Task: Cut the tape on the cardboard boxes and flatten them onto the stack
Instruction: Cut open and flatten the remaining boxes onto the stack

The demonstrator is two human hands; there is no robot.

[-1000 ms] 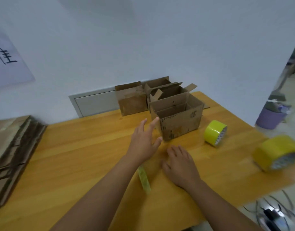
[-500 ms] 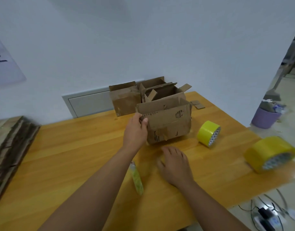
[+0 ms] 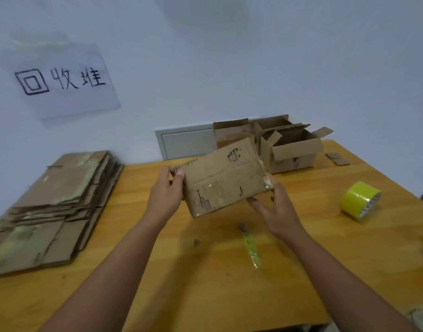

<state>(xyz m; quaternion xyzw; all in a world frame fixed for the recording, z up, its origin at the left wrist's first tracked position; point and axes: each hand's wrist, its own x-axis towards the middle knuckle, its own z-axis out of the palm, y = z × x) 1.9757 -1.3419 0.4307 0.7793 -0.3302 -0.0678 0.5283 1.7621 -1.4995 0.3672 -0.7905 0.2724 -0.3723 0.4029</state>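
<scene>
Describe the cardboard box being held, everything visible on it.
The cardboard box is brown, worn corrugated board with clear glossy tape over its seam and black printed marks on the face toward the camera. It is held tilted above the wooden table, apart from it. The left hand grips its left edge; the right hand supports its lower right corner.

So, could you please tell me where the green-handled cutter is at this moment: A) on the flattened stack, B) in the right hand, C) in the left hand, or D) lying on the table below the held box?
D: the cutter lies on the table, while both hands hold the box.
</scene>
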